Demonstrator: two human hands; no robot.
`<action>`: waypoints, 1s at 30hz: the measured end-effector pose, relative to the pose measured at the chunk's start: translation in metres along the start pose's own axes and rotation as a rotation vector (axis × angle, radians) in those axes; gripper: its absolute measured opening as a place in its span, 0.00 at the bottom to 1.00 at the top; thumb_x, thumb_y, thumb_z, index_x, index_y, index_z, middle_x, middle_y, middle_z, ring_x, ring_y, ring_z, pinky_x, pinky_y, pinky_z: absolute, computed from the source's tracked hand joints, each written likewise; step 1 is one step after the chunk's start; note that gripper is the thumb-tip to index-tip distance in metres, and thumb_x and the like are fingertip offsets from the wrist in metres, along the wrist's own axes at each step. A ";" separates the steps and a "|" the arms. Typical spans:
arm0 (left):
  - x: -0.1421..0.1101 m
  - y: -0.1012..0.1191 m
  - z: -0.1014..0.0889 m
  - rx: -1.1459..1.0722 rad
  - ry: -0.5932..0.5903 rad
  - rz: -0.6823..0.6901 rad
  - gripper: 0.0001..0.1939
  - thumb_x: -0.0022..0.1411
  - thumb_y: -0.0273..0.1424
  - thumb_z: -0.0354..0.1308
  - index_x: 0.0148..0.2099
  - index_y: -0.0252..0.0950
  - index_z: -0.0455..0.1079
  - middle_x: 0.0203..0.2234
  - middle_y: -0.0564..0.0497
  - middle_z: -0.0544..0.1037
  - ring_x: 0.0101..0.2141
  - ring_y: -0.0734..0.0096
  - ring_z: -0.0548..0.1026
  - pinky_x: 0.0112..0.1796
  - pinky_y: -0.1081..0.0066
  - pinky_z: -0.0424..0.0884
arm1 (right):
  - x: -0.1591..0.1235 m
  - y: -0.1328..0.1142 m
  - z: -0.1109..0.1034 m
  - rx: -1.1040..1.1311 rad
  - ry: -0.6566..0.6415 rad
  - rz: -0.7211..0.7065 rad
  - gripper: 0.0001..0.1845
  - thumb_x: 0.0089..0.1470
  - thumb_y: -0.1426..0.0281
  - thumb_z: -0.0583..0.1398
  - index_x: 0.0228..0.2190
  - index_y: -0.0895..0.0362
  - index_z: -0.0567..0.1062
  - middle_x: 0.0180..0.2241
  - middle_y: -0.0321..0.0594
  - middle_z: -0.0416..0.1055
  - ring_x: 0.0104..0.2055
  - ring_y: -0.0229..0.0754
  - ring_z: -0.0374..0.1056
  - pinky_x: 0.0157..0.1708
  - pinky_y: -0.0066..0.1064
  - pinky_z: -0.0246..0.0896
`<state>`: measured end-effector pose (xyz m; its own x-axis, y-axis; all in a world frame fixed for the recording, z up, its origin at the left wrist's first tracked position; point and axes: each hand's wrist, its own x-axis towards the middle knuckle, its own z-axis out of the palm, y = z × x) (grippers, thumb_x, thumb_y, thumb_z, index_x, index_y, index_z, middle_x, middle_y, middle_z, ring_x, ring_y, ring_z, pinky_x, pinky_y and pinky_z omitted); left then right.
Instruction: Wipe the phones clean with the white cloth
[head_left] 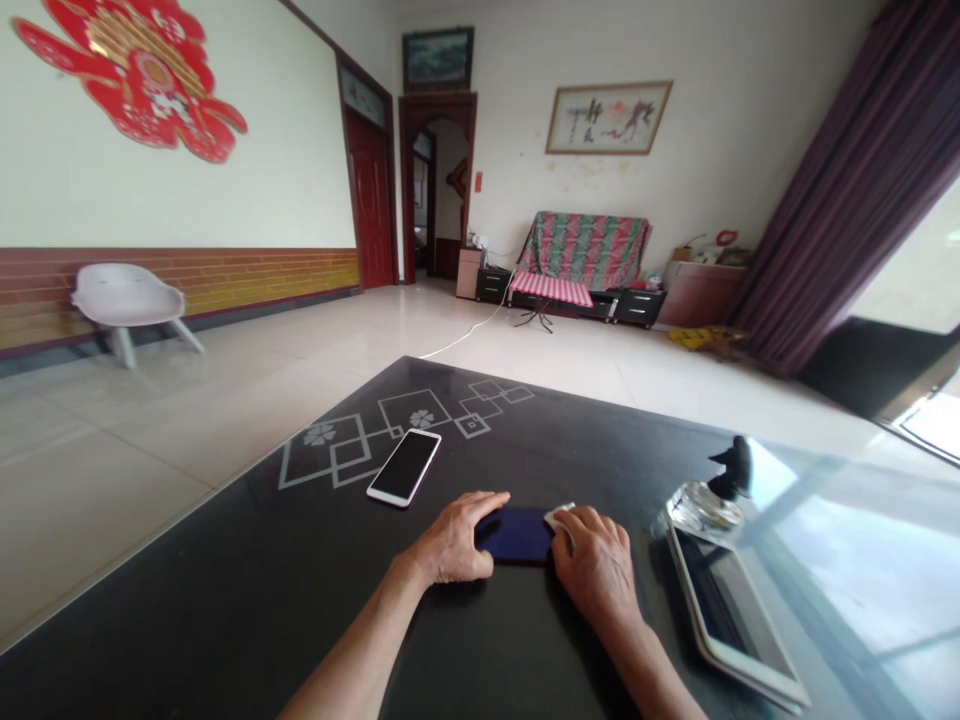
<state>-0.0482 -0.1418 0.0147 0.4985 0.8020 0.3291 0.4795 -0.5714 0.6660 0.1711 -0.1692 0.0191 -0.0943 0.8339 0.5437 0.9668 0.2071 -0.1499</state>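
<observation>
A dark blue phone [514, 536] lies flat on the glossy black table [300, 600], in front of me. My left hand [455, 540] grips its left end, thumb on the near edge and fingers along the far edge. At the phone's right end my right hand [596, 560] presses a white cloth [559, 517], bunched under curled fingers; most of it is hidden. A white phone [405, 468] with a dark screen rests farther off to the left, apart from both hands.
To the right lies a white-framed tablet [731, 600]. Touching its far end is a clear spray bottle [709, 500] with a black trigger head. Beyond the table stand a white chair [131, 300] and a small table with a striped top [551, 288].
</observation>
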 end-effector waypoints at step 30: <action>-0.013 -0.016 -0.022 0.023 0.015 -0.049 0.47 0.40 0.28 0.67 0.64 0.40 0.55 0.49 0.47 0.71 0.51 0.57 0.68 0.54 0.59 0.64 | 0.009 -0.061 0.000 -0.013 -0.146 -0.042 0.13 0.58 0.71 0.53 0.38 0.51 0.77 0.41 0.39 0.72 0.41 0.44 0.64 0.43 0.36 0.46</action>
<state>-0.0787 -0.1393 0.0147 0.4636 0.8312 0.3068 0.5198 -0.5356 0.6656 0.1117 -0.1741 0.0334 -0.1675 0.8904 0.4233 0.9642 0.2374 -0.1180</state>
